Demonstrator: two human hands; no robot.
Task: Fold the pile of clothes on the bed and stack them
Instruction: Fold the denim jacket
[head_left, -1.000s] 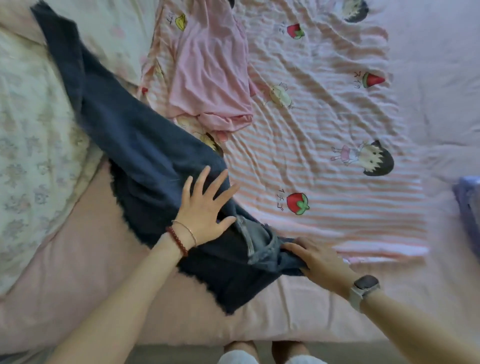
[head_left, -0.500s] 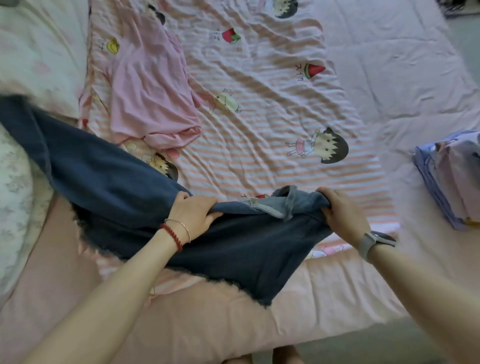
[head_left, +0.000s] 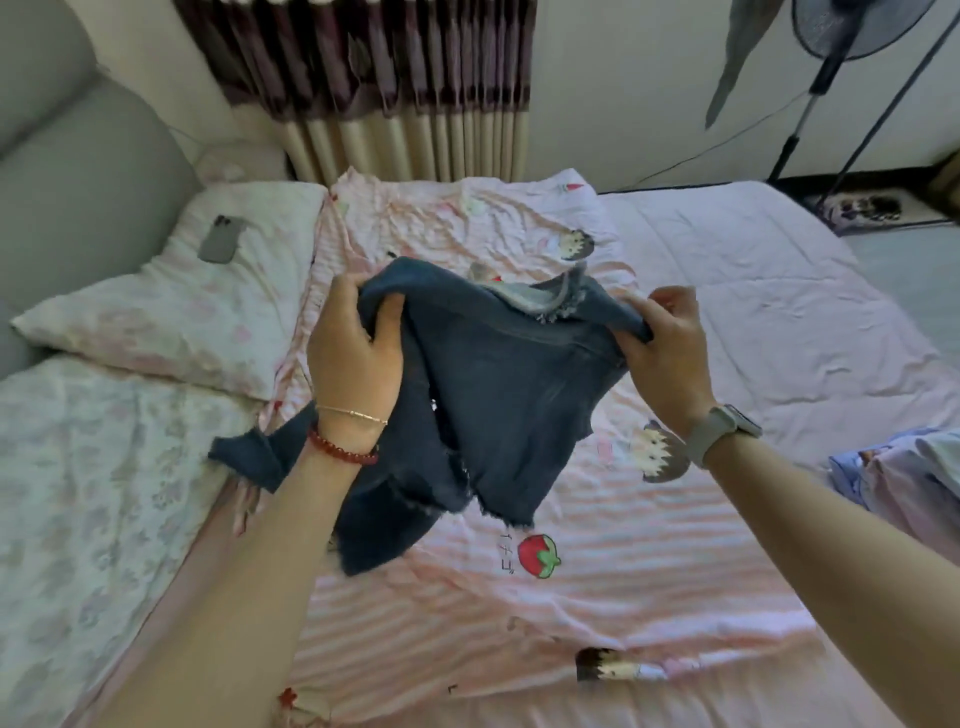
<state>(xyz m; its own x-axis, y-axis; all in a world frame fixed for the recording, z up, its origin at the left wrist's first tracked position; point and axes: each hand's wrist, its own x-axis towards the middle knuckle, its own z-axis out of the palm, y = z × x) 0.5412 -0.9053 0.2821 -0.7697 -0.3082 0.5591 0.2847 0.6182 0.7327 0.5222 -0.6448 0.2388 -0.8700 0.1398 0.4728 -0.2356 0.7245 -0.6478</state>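
Denim garment (head_left: 498, 415) | gripped by left hand (head_left: 353, 358), right hand (head_left: 665, 348) | above bed (head_left: 779, 322)

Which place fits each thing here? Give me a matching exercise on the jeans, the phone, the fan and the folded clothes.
Things:
1. jeans
2. phone
3. fan
4. folded clothes

Places:
A. lying on the pillow
B. at the right edge of the bed
C. held up by both hands
D. standing on the floor past the bed

Pairs: 1-C, 2-A, 3-D, 4-B
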